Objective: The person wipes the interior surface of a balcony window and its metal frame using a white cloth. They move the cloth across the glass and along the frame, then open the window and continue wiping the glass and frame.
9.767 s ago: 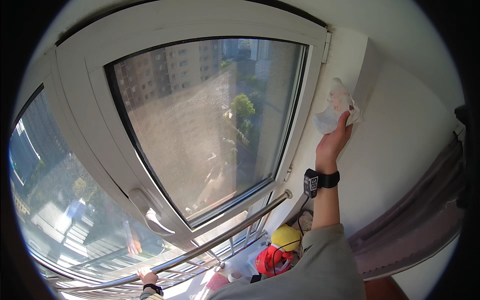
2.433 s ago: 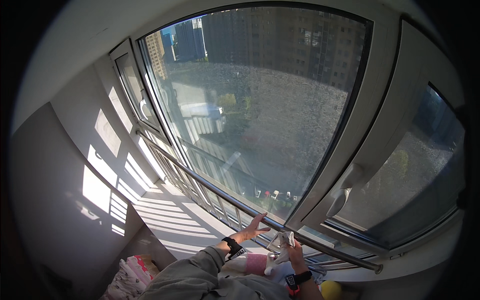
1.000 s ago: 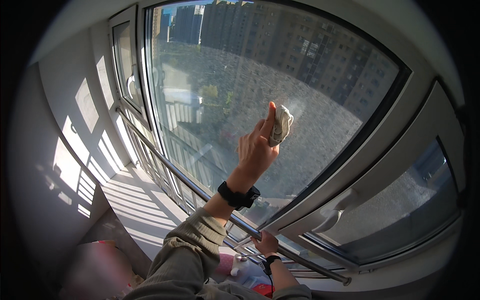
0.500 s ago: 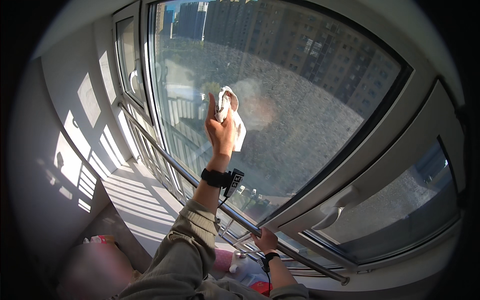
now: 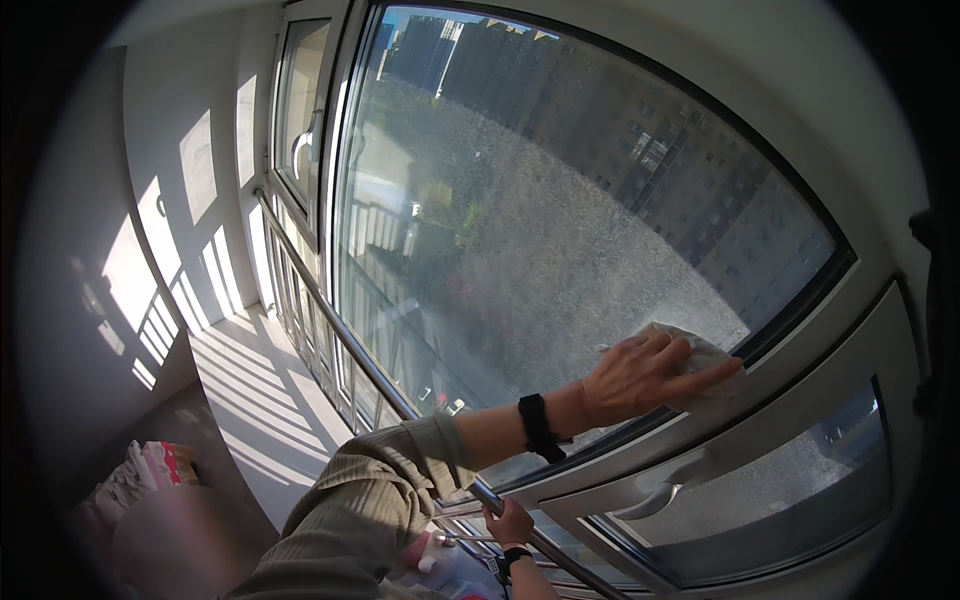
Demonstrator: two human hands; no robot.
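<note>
My left hand [image 5: 640, 375] reaches across to the lower right corner of the large window pane [image 5: 480, 250]. Bunched beneath its fingers is a whitish cloth [image 5: 715, 352], pressed against the glass beside the frame. One finger stretches out along the cloth's near side; the thumb does not show. A black strap [image 5: 540, 428] circles this wrist. Lower down, my right hand [image 5: 510, 524] is wrapped round the metal railing [image 5: 368, 362] that runs in front of the window. The right wrist also wears a dark band [image 5: 516, 553].
Right of the pane, a smaller window sash [image 5: 770, 480] has a white handle [image 5: 648, 502]. Another handled sash [image 5: 303, 120] stands at the left. A sunlit ledge [image 5: 262, 390] follows the railing. Red-and-white packaging [image 5: 170, 465] lies low left; a pink-and-white item [image 5: 425, 555] sits below the railing.
My left hand has swept the cloth from the left-middle of the glass down to its lower right corner. My right hand stays on the railing. The view has shifted slightly.
</note>
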